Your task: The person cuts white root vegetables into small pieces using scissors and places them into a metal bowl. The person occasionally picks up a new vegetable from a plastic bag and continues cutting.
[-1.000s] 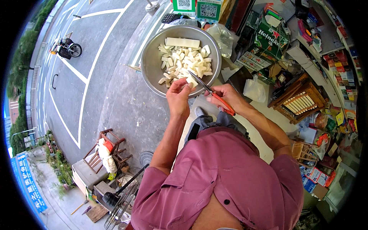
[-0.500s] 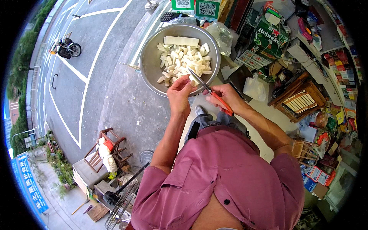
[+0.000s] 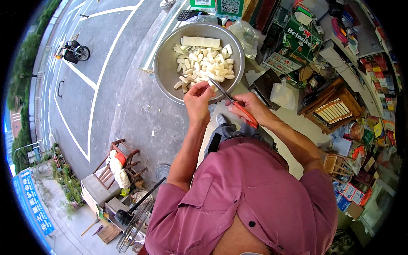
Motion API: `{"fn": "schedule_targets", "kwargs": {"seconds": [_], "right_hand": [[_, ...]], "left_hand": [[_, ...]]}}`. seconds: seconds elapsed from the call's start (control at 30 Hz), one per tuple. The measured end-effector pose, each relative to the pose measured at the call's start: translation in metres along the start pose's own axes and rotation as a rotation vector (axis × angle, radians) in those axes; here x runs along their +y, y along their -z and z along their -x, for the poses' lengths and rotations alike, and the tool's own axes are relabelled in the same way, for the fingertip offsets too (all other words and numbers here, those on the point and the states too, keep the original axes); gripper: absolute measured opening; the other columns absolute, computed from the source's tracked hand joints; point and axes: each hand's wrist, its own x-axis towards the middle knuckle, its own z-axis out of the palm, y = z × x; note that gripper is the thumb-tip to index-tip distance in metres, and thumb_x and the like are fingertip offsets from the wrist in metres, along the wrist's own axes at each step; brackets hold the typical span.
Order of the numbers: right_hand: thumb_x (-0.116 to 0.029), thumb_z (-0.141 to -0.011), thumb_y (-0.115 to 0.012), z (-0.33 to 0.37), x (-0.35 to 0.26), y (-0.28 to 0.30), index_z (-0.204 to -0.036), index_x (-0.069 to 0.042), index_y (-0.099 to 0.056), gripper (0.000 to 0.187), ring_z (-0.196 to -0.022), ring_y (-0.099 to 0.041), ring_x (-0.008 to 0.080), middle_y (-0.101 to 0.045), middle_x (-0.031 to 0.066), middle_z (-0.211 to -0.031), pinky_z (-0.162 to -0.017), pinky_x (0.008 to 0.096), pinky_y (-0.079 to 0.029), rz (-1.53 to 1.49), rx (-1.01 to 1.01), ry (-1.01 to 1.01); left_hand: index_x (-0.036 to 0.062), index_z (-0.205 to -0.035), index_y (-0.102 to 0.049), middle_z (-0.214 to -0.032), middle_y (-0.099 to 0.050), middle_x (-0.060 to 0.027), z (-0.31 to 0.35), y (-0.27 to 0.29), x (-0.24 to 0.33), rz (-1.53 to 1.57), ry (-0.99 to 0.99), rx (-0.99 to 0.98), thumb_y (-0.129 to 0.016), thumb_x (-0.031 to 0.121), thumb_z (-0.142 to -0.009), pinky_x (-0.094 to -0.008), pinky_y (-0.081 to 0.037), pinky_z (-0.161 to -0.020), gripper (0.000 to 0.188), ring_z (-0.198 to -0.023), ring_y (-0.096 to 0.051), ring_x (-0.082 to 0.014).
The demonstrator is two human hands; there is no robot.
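So from my seat the right hand (image 3: 250,106) has its grip closed around the orange handle of a knife (image 3: 233,103), with the blade pointing up toward 11 o'clock and the tip reaching just over the near rim of the metal bowl (image 3: 168,63). My left hand (image 3: 199,95) sits right beside it at about 9 o'clock from the knife, fingers pinched together on a small white piece (image 3: 208,85) at the bowl's edge, touching the blade area. Can't tell exactly how much of that piece is left, the fingers cover most of it.

The bowl is at 12 o'clock from both hands and holds a heap of cut white chunks (image 3: 204,63), plus one long uncut white slab (image 3: 200,41) lying along the far side. A clear plastic bag (image 3: 248,36) sits at the bowl's 2 o'clock.
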Motion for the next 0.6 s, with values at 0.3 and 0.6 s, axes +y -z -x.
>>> {"fn": "schedule_targets", "kwargs": {"seconds": [0.3,0.6], "right_hand": [[-0.023,-0.098,-0.076,-0.013,0.024,-0.001,-0.119,0.002,-0.068,0.033,-0.067,-0.062,0.0138,-0.064,0.0035,-0.073,-0.063,0.0338,-0.049,0.144,0.015,0.193],[-0.025,-0.095,-0.079,-0.019,0.025,-0.001,-0.117,0.002,-0.068,0.037,-0.068,-0.061,0.0138,-0.066,0.0080,-0.074,-0.066,0.0348,-0.050,0.260,0.058,0.222]], "left_hand": [[-0.0054,-0.114,-0.072,-0.099,-0.075,-0.0087,0.000,-0.004,0.007,0.064,-0.013,-0.018,-0.077,-0.003,-0.092,-0.0279,-0.058,-0.074,0.023,-0.082,-0.070,-0.0152],[-0.0057,-0.113,-0.072,-0.096,-0.076,-0.0080,0.000,-0.005,-0.001,0.026,-0.078,-0.035,-0.078,-0.002,-0.092,-0.0288,-0.057,-0.076,0.022,-0.081,-0.069,-0.0153]]}}
